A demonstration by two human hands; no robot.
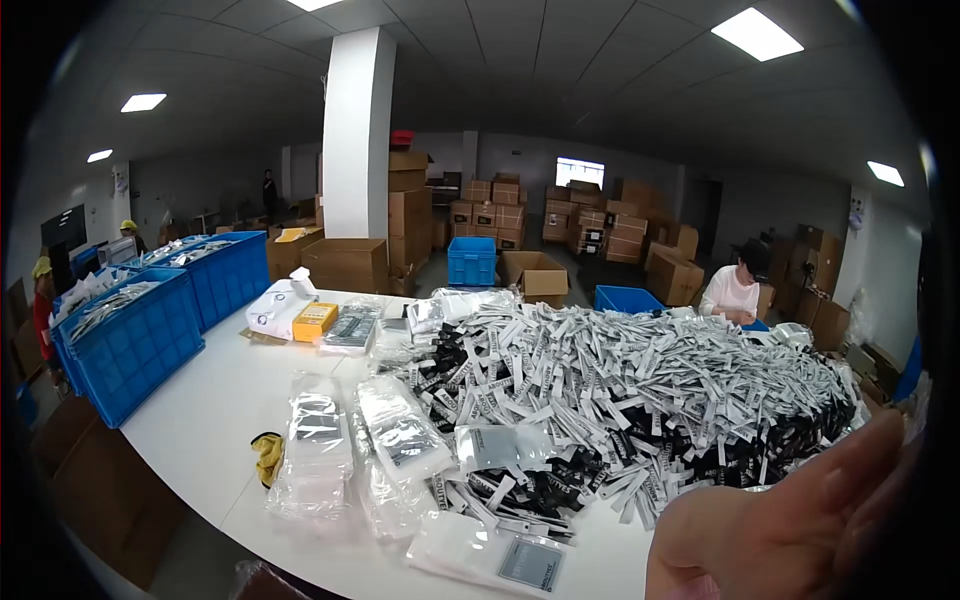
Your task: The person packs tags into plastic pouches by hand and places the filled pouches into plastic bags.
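Note:
My right hand point(780, 525) is raised close to the camera at the lower right, blurred and partly cut off by the dark edge of the view. Its fingers reach out toward the upper right, and I see nothing in them. Behind it spreads a large heap of black and white printed strips point(640, 380) that look like labels or small packets. Clear plastic bags point(400, 430) lie along the heap's left side. Nearest me is a clear bag with a grey printed panel point(530, 563). My left hand is out of view.
Blue crates point(150, 340) filled with similar items stand left of the white table point(215, 400). On it are an orange box point(315, 320) and a yellow-black cloth item point(267, 458). A person point(735, 290) sits across the heap. Cardboard boxes point(490, 215) and a pillar point(355, 140) stand behind.

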